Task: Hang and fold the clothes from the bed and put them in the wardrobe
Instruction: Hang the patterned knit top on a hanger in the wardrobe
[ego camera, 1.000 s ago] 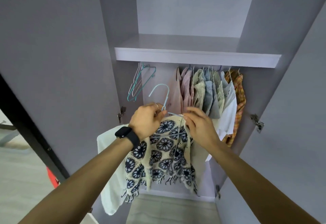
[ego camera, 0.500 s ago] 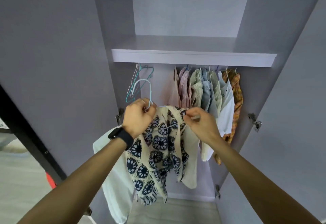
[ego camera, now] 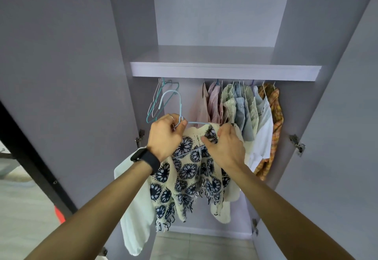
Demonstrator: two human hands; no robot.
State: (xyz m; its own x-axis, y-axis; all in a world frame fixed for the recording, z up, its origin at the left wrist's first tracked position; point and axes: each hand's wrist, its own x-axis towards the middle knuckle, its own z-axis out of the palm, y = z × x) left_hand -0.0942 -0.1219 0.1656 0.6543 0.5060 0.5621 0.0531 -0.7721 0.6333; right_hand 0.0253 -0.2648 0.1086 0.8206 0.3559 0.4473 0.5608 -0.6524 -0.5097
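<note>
Your left hand [ego camera: 165, 135] pinches the light-blue hanger [ego camera: 180, 106] at the base of its hook, with the fingers [ego camera: 183, 123] curled tight round the wire. Just to its right, your right hand [ego camera: 225, 147] grips the neckline of the cream top [ego camera: 188, 171] with the dark-blue flower pattern, its fingers closed into the knit. The top hangs from both hands in front of the open wardrobe [ego camera: 225, 71], below its shelf. Part of it is draped over the hanger's wire, and the fringed hem dangles low. The hook points up and overlaps a bunch of empty hangers [ego camera: 155, 104] at the left end. Whether it touches them, you cannot tell from here. To the right, a row of shirts [ego camera: 241, 108] hangs close together, ending in a plaid shirt [ego camera: 274, 116]. A white garment [ego camera: 135, 208] hangs under your left forearm, beside the black watch [ego camera: 145, 157].
</note>
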